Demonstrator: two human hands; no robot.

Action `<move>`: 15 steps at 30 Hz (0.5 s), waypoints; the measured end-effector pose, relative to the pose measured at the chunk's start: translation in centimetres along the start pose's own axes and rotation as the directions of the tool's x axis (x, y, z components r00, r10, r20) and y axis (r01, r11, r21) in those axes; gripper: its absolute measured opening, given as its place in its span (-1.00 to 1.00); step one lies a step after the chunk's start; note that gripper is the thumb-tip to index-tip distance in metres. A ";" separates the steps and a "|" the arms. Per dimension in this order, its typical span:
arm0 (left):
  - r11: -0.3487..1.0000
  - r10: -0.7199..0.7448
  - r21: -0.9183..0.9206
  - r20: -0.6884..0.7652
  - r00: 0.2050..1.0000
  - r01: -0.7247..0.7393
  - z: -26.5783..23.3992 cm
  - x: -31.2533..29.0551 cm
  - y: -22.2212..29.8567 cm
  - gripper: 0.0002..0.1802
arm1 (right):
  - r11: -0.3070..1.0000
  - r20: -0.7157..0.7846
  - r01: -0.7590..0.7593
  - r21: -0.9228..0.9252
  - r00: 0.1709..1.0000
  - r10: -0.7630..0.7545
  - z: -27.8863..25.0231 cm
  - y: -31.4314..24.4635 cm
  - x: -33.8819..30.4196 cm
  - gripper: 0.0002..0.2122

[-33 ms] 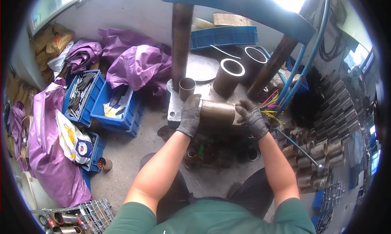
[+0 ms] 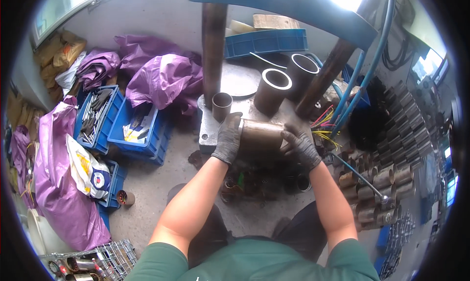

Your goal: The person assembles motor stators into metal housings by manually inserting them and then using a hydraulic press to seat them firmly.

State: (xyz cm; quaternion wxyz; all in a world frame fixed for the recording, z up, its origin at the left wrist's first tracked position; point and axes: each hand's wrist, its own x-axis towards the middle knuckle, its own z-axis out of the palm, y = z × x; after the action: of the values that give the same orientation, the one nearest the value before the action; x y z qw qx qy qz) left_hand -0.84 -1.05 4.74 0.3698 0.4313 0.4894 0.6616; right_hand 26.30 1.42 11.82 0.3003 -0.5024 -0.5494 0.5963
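Note:
Between my gloved hands lies a short, wide metal cylinder (image 2: 262, 136) on its side, at the near edge of a thick steel plate (image 2: 208, 134). My left hand (image 2: 228, 136), in a dark grey glove, is closed on the cylinder's left end. Against its right end are the fingers of my right hand (image 2: 301, 145), gloved alike, bent and slightly parted. The cylinder's underside is in shadow. Just beyond my left hand a thin-walled tube (image 2: 222, 106) stands upright on the plate. Farther back stands a thick-walled dark tube (image 2: 272, 92) with a bright rim, and another such tube (image 2: 303, 68) behind it.
A blue crossbeam (image 2: 284, 9) on two steel columns (image 2: 213, 56) spans the plate. Blue hoses (image 2: 374, 60) and coloured wires (image 2: 327, 129) run at the right, beside a metal rod (image 2: 362, 178) and stacked tubes (image 2: 404, 127). Blue crates (image 2: 132, 144) and purple sacks (image 2: 63, 178) fill the left.
The fingers of my right hand have come in slightly onto the cylinder's right end. My left hand keeps its place on the cylinder. The whole view has shifted a little.

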 end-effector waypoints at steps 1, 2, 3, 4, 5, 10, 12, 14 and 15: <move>1.000 -0.007 -0.017 0.037 0.999 0.008 0.1 0.1 -0.1 -0.57 | 0.987 0.033 -0.080 0.139 0.997 0.076 0.7 0.7 -1.1 -0.42; 0.999 -0.020 -0.035 0.082 0.996 0.023 0.6 0.0 0.4 -0.53 | 0.948 0.069 -0.162 0.275 0.986 0.149 1.4 1.1 -1.9 -0.39; 0.996 -0.064 -0.048 0.131 0.989 0.071 1.1 -0.3 0.8 -0.55 | 0.943 0.044 -0.097 0.320 0.995 0.087 2.1 1.0 -2.3 -0.42; 0.991 -0.113 -0.051 0.182 0.977 0.124 1.7 -0.9 2.3 -0.56 | 0.929 0.016 -0.034 0.368 0.999 0.030 2.7 1.2 -2.7 -0.45; 0.968 -0.201 -0.103 0.226 0.953 0.229 2.4 -1.6 3.4 -0.51 | 0.911 -0.020 0.026 0.411 1.000 -0.020 2.8 1.8 -3.2 -0.48; 0.925 -0.313 -0.135 0.256 0.915 0.354 3.2 -1.6 3.3 -0.40 | 0.752 -0.006 0.033 0.658 0.999 -0.039 0.8 4.2 -1.1 -0.69; 0.942 -0.295 -0.097 0.212 0.932 0.320 2.9 -1.4 3.0 -0.41 | 0.773 0.000 0.027 0.633 0.999 -0.035 1.0 3.7 -1.0 -0.70; 0.933 -0.331 -0.074 0.211 0.920 0.353 3.3 -1.5 3.4 -0.42 | 0.809 -0.056 0.111 0.577 0.994 -0.096 0.7 4.5 -0.5 -0.68; 0.928 -0.349 -0.062 0.209 0.913 0.368 3.4 -1.5 3.5 -0.42 | 0.829 -0.083 0.142 0.541 0.990 -0.116 0.5 5.3 -0.2 -0.67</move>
State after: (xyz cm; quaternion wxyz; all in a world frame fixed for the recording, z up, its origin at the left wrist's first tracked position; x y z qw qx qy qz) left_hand 2.65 -2.17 8.33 0.5520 0.3778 0.4881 0.5606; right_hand 26.92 -0.08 6.75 0.4833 -0.3716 -0.3822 0.6945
